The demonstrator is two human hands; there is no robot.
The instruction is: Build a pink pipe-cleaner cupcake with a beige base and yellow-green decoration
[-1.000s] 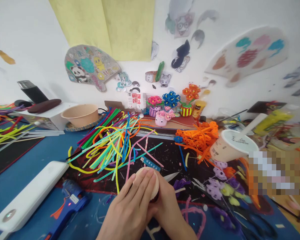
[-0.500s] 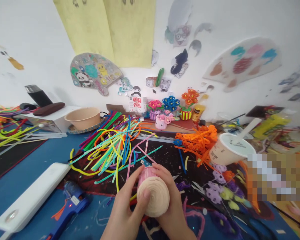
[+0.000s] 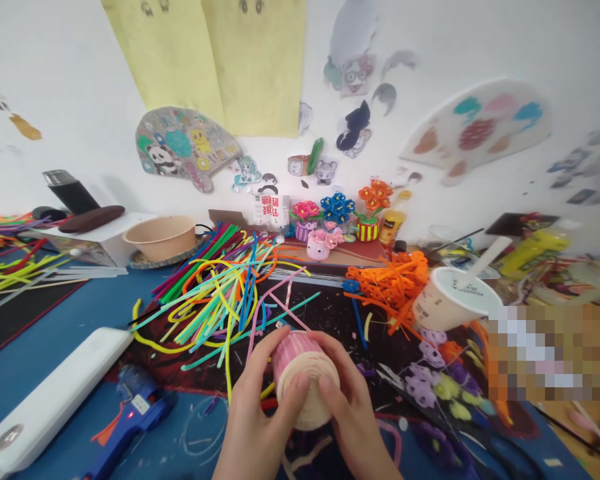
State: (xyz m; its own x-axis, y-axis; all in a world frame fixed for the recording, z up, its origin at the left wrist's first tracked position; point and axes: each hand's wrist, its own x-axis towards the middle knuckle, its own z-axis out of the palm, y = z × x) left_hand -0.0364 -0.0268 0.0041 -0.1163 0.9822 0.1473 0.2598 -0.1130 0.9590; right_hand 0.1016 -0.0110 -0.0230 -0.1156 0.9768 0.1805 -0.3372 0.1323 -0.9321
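Between my two hands is a small round pot (image 3: 303, 353), its wall made of pink upright strips and its flat cream end coiled in a spiral. That coiled end faces me. My left hand (image 3: 260, 393) wraps the pot's left side, thumb lying on the coil. From the right, my right hand (image 3: 347, 393) grips it the same way, its thumb also on the coil. The far end of the pot is hidden. Just beyond lie pink pipe cleaners (image 3: 283, 303) on the dark mat (image 3: 330, 307).
A blue glue gun (image 3: 135, 407) with a lit red light and a white long device (image 3: 55, 400) lie left. Heaped pipe cleaners (image 3: 220, 293) spread beyond. Right are an orange bundle (image 3: 393, 287), a lidded cup with straw (image 3: 455, 300) and scissors (image 3: 500, 443). Flower pots (image 3: 367, 227) stand behind.
My left hand has come off the pot's end, which was covered by its flat fingers. The pot has tipped so the coil shows toward me, and both thumbs now rest on it.
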